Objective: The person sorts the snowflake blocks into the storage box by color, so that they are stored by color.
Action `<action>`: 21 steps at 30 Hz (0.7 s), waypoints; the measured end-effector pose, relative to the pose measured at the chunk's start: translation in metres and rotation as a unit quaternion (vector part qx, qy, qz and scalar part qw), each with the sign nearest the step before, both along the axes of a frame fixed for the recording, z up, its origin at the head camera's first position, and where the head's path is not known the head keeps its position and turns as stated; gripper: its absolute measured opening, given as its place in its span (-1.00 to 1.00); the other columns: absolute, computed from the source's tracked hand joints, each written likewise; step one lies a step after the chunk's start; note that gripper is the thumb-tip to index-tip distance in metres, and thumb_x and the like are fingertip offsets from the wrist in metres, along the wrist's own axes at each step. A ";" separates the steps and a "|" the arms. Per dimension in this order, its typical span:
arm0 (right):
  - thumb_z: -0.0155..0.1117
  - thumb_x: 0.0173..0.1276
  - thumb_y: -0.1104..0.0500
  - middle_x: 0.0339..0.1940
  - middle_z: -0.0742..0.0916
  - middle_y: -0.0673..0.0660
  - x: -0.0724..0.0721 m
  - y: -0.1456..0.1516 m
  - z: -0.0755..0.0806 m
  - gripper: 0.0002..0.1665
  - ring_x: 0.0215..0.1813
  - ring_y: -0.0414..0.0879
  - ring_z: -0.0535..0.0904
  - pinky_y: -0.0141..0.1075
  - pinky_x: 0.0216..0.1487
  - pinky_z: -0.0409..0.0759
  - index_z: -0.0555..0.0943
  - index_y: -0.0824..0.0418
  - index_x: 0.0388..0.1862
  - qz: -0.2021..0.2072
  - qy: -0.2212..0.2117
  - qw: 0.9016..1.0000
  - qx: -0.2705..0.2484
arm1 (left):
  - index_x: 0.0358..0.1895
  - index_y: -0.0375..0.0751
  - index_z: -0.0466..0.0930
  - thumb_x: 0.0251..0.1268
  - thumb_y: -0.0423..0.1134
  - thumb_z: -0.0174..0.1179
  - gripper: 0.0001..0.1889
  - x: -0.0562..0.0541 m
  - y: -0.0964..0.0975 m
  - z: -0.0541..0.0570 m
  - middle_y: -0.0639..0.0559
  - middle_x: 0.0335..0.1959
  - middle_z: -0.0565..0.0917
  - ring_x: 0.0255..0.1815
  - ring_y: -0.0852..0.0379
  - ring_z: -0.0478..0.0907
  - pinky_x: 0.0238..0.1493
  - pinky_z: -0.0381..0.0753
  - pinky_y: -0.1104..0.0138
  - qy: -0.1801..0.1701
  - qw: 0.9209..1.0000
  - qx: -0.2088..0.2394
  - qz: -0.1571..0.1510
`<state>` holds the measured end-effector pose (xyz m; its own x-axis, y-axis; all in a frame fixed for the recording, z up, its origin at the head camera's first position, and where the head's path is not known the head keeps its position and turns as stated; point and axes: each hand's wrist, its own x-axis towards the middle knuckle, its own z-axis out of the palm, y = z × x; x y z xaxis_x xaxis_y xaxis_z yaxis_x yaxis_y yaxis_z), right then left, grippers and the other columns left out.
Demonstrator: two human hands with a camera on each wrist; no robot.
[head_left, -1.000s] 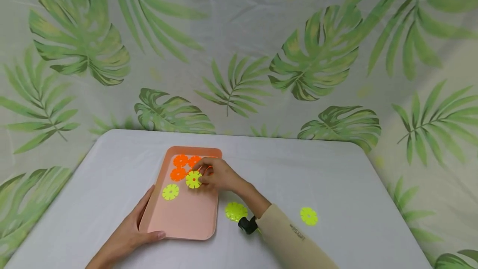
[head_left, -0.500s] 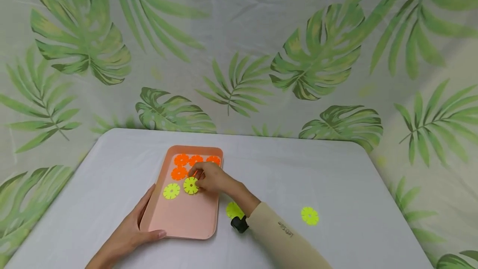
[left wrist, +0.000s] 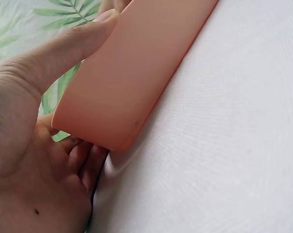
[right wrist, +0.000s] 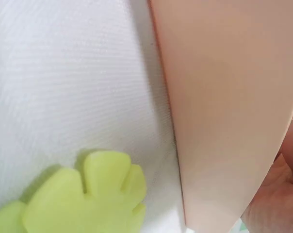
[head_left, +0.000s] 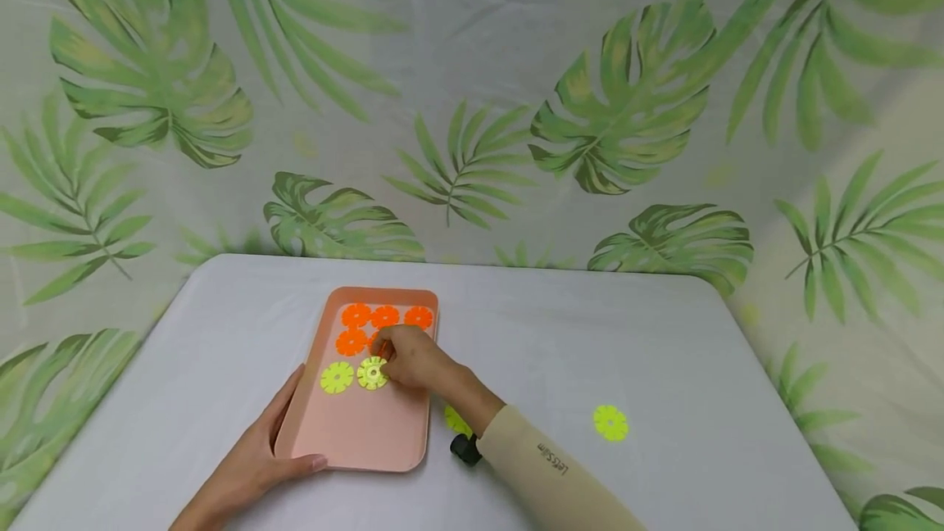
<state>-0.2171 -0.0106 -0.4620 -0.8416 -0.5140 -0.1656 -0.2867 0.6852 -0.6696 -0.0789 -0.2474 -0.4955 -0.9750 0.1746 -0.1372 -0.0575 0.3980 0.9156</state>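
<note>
A pink tray [head_left: 372, 433] lies on the white table. My left hand [head_left: 254, 449] grips its near left corner, thumb [left wrist: 83, 41] over the rim and fingers against the outside. Inside the tray, my right hand [head_left: 416, 359] holds a yellow-green notched plastic disc [head_left: 369, 373] by its right side, low over the tray floor. A matching disc [head_left: 337, 378] lies flat just to its left. Several orange notched discs [head_left: 356, 315] lie at the tray's far end, one partly hidden behind my right fingers. The right wrist view shows the tray's side wall [right wrist: 224, 97]; the held disc is out of that view.
Right of the tray, a yellow-green disc [head_left: 456, 419] is partly covered by my right forearm; the right wrist view shows its lobed edge [right wrist: 88, 204] close to the tray. Another yellow-green disc [head_left: 610, 423] lies farther right. A leaf-patterned cloth [head_left: 472, 105] hangs behind the table.
My right hand has brought the yellow-green disc slightly nearer and down, into line beside the other one. The left hand has kept its grip on the tray.
</note>
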 end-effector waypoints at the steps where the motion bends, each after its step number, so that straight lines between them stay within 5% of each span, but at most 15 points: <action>1: 0.42 0.34 0.39 -0.25 0.68 0.00 0.000 0.001 0.000 -0.73 -0.20 -0.19 0.52 -0.49 -0.22 0.53 0.71 0.18 -0.01 0.002 0.001 1.000 -0.001 | 0.70 0.45 -0.24 0.17 -0.19 0.52 0.23 0.000 0.000 0.000 -0.03 0.75 -0.01 0.36 0.61 0.27 0.19 0.25 0.72 -0.002 1.000 0.001 0.000; 11: 0.44 0.37 0.34 -0.16 0.73 0.06 -0.003 0.021 0.006 -0.71 -0.16 -0.22 0.55 -0.49 -0.11 0.55 0.69 0.23 0.06 0.012 -0.010 0.995 -0.096 | 0.69 0.48 -0.26 0.17 -0.15 0.53 0.24 -0.001 0.003 0.003 -0.02 0.76 -0.05 0.35 0.65 0.21 0.18 0.25 0.71 -0.028 1.000 -0.007 0.009; 21: 0.43 0.36 0.34 -0.16 0.74 0.12 -0.004 0.055 0.019 -0.69 -0.12 -0.16 0.59 -0.45 -0.06 0.57 0.70 0.33 0.07 0.016 0.000 0.986 -0.164 | 0.71 0.38 -0.25 0.15 -0.21 0.54 0.26 0.000 0.003 0.000 -0.09 0.75 -0.01 0.34 0.66 0.24 0.19 0.22 0.74 -0.004 1.000 0.005 0.005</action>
